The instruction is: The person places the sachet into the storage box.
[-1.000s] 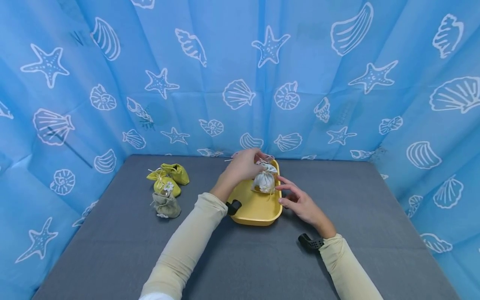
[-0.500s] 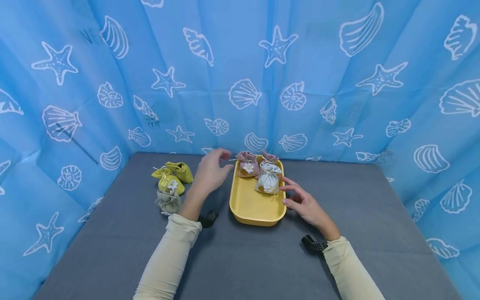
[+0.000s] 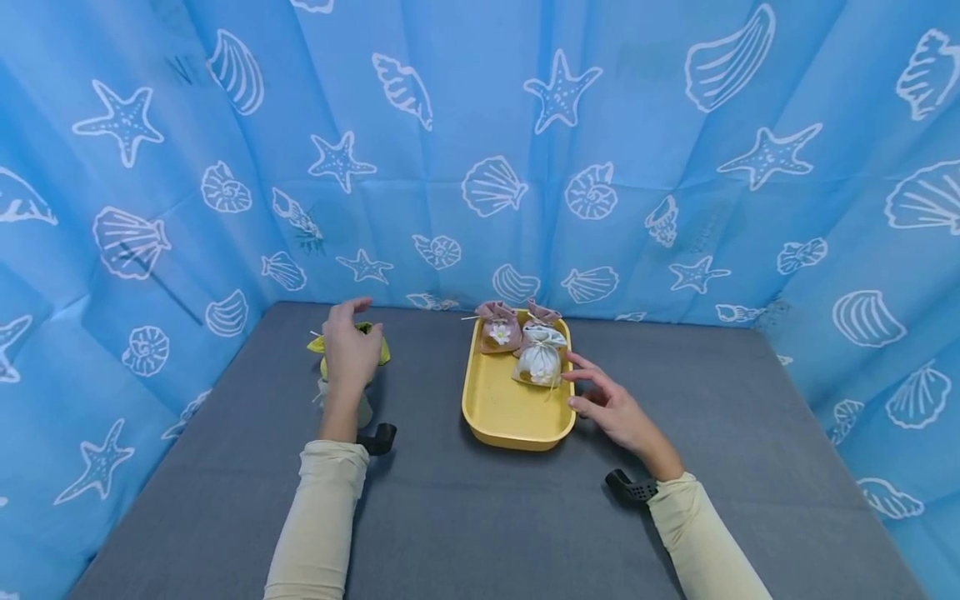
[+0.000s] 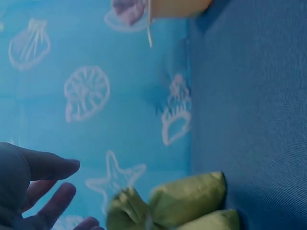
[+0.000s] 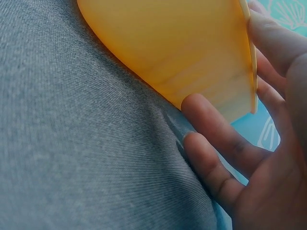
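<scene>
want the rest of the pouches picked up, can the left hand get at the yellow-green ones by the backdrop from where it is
Probably yes. The left hand hovers open right above the yellow-green pouches, fingers straight and holding nothing, and nothing lies between them. The grey pouch sits mostly hidden under the wrist, out of the way.

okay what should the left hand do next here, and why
Probably lower and close on the top green pouch. The left hand hovers open right over the pouches, holding nothing, while three pouches already sit in the yellow tray that the right hand steadies.

Bare table (image 3: 480,517) between tray (image 3: 517,412), pouches (image 3: 360,333).
</scene>
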The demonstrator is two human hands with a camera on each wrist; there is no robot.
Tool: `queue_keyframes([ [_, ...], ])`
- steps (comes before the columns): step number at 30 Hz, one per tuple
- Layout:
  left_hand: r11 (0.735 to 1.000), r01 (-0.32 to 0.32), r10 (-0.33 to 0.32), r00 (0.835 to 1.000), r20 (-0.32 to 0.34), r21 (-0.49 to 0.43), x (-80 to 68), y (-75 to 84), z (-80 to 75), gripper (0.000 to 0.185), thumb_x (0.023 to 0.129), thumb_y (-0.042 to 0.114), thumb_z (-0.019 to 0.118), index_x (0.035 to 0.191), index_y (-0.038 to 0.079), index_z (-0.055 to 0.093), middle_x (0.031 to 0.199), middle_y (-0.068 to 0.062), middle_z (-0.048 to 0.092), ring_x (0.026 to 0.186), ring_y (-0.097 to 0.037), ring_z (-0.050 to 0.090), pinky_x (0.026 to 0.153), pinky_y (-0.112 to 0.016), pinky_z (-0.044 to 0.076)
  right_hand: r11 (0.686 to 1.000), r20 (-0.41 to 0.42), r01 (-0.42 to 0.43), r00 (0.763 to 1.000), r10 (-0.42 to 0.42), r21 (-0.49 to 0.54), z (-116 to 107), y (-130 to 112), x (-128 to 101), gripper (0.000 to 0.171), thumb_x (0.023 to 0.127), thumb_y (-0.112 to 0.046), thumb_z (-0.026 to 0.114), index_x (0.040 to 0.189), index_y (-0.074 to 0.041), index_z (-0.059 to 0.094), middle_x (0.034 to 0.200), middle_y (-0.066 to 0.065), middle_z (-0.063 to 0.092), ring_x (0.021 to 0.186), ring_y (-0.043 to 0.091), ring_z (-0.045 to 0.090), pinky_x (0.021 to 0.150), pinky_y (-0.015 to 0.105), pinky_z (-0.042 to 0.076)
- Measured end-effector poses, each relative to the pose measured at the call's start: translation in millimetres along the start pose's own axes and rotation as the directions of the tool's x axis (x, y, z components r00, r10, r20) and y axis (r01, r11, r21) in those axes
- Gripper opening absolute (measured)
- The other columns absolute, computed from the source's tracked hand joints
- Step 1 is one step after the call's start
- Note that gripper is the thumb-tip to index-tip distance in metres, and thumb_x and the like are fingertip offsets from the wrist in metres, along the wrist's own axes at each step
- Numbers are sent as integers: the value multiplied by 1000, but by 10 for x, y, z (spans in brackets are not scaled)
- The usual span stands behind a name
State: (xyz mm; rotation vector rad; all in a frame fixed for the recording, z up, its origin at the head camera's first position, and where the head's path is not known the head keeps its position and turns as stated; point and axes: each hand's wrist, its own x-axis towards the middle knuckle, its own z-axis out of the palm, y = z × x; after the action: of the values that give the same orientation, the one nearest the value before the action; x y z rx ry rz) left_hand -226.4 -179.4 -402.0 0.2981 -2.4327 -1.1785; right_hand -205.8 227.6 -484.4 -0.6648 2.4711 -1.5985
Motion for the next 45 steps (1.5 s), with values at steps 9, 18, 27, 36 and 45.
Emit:
queue_keyframes([
  [9,996,86,-85,996,9,-40,9,-204,-22,53,98,11,65,149,15,50,155,-17,39,144,-39,36,111,-59,38,1000,5,-5,1000,5,4,14,20,8,37,103,-17,61,140,-9,56,170,7,24,97,25,61,75,28,54],
  [18,994,110,-111,993,42,18,14,-172,-9,63,97,1,60,155,19,43,160,-18,33,147,-38,33,112,-58,38,1000,-11,-5,1000,5,13,-16,11,10,36,103,-12,61,139,-10,57,170,7,25,96,22,60,75,26,53],
  [27,983,153,-162,983,81,104,11,-194,44,63,93,-5,52,153,13,46,137,-14,62,109,-32,61,86,-45,49,1000,-4,-6,1000,6,14,-11,11,8,37,102,-11,61,139,-9,56,170,7,24,102,25,60,79,25,53],
  [36,980,128,-154,973,172,154,60,-206,159,68,99,9,60,161,13,32,156,-21,33,140,-41,43,109,-58,44,1000,-11,-1,1000,1,21,-19,23,18,37,102,-12,62,139,-9,57,170,6,25,99,22,62,78,25,54],
  [45,986,162,-168,973,160,49,165,-320,404,90,98,8,63,166,19,4,170,-18,18,156,-40,20,124,-59,25,1000,-6,-11,1000,11,12,-5,5,12,37,102,-9,61,138,-10,57,170,7,25,102,26,61,79,25,55],
])
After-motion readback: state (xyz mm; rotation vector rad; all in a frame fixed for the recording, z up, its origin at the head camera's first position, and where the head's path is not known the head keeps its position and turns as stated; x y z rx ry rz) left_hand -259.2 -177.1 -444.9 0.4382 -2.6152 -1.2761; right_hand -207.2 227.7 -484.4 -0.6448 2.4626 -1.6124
